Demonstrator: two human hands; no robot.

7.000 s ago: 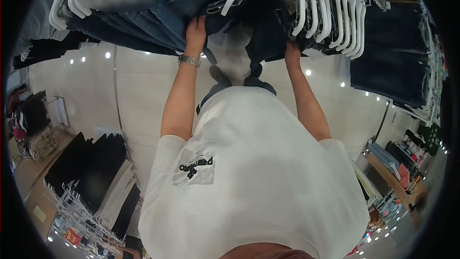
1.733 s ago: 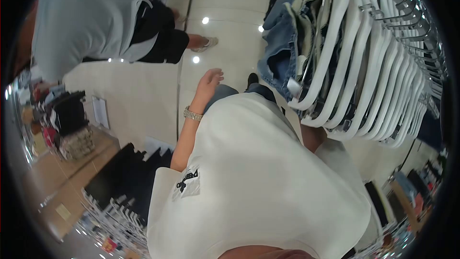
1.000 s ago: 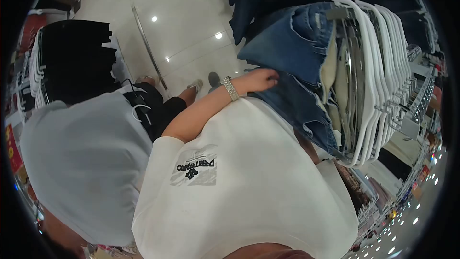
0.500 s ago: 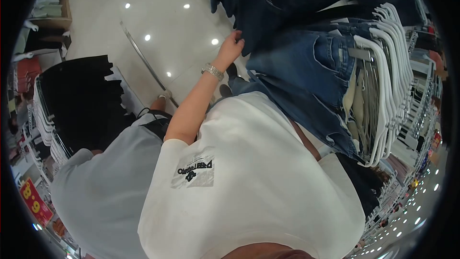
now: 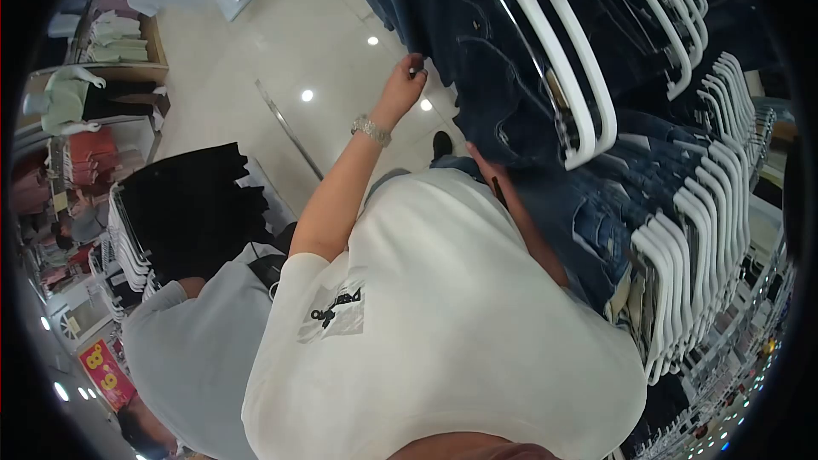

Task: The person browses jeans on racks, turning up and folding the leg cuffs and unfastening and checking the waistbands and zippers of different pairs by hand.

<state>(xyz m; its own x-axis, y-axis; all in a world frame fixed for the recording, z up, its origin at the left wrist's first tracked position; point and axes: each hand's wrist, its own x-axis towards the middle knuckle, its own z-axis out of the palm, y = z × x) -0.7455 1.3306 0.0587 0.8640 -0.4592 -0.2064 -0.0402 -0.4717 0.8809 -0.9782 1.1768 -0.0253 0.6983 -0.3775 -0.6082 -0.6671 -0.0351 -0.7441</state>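
My left hand [image 5: 403, 78], with a silver watch [image 5: 371, 130] on its wrist, reaches forward to the lower edge of the dark blue jeans [image 5: 477, 60]. Its fingers are curled closed around a dark bit at the hem. Beside the same jeans, lower down, is my right hand [image 5: 482, 162], with a finger stretched out along the denim and the rest partly hidden. A black band [image 5: 498, 191] crosses near its wrist. White hangers [image 5: 558, 43] carry the dark jeans. More blue jeans [image 5: 601, 226] hang on a row of white hangers [image 5: 682, 281] at the right.
At my left stands a person in a grey shirt [image 5: 209, 349], close to a rack of black trousers [image 5: 183, 209]. A metal bar [image 5: 290, 129] lies low over the shiny tiled floor [image 5: 247, 43]. Shelves of folded clothes [image 5: 115, 34], a mannequin [image 5: 72, 98] and a red price sign [image 5: 106, 370] are farther left.
The dark jeans and their white hangers have come nearer and lower in view. My right hand has appeared beside them. The left hand's fingers have curled in at the hem.
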